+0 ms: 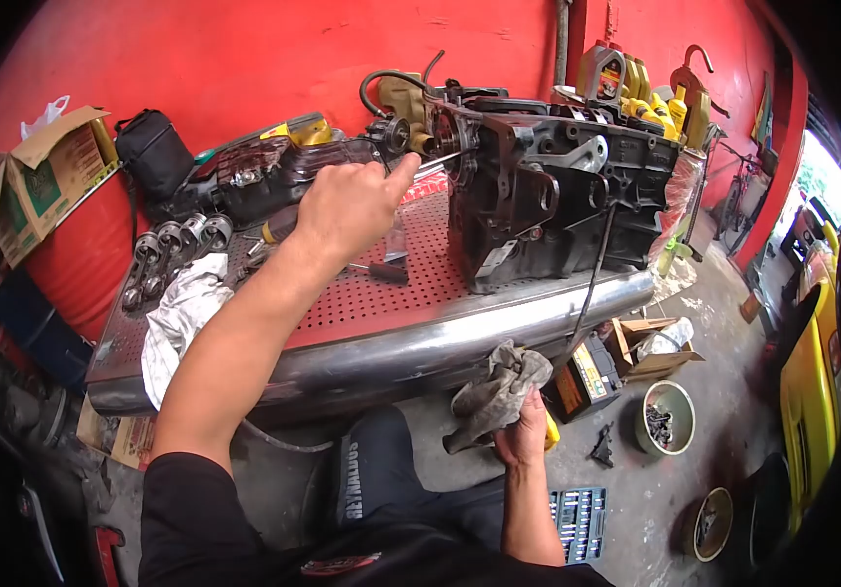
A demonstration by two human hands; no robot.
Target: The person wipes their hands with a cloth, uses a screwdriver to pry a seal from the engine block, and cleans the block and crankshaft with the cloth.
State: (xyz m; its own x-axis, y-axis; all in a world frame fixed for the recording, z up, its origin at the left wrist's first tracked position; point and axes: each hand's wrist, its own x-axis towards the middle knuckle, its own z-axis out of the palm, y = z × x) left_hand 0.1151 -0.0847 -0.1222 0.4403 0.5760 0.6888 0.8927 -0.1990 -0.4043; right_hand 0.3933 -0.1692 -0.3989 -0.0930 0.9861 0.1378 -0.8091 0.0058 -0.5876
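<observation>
My left hand (pixel 347 207) reaches over the bench with its fingers curled and the index finger stretched toward the engine block (pixel 562 186). A thin metal rod (pixel 445 158) runs from that hand to the block's left end; its grip is hidden by my hand. Held low in front of the bench, my right hand (pixel 526 432) is closed on a dirty grey rag (pixel 504 386). Below my left forearm, a screwdriver (pixel 388 272) with a dark handle lies on the perforated red bench top (pixel 342 311).
Pistons with connecting rods (pixel 171 249) and a white cloth (pixel 186 308) occupy the bench's left side. Oil bottles (pixel 601 73) stand behind the block. On the floor are a battery (pixel 587 377), a socket set (pixel 577 523) and a bowl (pixel 689 430) of small parts.
</observation>
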